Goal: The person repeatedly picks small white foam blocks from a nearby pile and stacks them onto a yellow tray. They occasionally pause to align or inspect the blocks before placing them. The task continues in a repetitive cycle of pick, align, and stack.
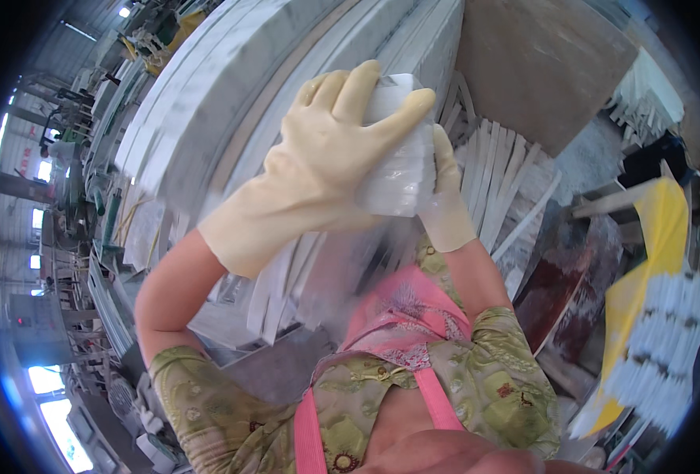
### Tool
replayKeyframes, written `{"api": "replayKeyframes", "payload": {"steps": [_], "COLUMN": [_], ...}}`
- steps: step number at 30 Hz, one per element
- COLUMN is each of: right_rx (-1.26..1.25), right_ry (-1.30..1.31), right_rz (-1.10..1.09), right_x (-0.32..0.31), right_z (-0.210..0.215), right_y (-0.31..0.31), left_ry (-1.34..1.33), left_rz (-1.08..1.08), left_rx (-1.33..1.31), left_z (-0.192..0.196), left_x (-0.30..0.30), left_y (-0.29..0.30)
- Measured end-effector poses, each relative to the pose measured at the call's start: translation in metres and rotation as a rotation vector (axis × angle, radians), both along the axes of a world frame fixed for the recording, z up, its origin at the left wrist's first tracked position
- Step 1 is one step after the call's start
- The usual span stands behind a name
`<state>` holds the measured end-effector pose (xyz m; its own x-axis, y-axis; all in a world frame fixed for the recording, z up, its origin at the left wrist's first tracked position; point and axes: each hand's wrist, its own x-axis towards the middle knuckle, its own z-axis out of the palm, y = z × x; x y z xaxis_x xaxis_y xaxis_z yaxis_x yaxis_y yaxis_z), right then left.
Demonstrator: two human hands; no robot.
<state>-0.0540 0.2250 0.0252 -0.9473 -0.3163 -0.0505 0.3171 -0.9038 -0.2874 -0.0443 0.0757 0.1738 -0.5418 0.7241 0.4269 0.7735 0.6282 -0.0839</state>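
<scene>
A white block [401, 174], seemingly of several thin layers, is held up in the air between both gloved hands, in front of the pale slabs. The left hand [314, 154] is spread over its left side, fingers at the upper left edge and thumb across the face. The right hand [446, 189] lies along its right edge, largely hidden behind it, so its finger spread cannot be told. Below the hands is a pink apron [405, 312]. Behind stand long pale slabs [208, 110]; right of these, narrow strips [496, 178] lean beneath the lower edge of a brown panel [536, 71]. Farther right, white pieces [658, 347] are stacked beside a yellow sheet [662, 225].
</scene>
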Motion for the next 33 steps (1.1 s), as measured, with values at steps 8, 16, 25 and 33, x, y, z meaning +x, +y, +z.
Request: {"api": "replayKeyframes", "payload": {"steps": [8, 16, 25, 33], "right_rx": [0.256, 0.963, 1.264, 1.306], "right_ry": [0.384, 0.397, 0.245, 0.208], "right_rz": [-0.056, -0.426, -0.522, -0.452], "right_x": [-0.268, -0.37, -0.377, -0.362], "right_z": [0.015, -0.03, -0.036, 0.037], "right_y": [0.032, -0.007, -0.02, 0.038], "left_ry": [-0.029, -0.223, -0.401, -0.393], "left_rz": [-0.127, -0.218, -0.278, -0.247], "left_rx": [-0.19, -0.386, -0.485, -0.374], "left_z": [0.05, 0.06, 0.044, 0.037], "left_x": [-0.279, -0.415, -0.472, -0.475], "left_y": [0.05, 0.045, 0.032, 0.016]}}
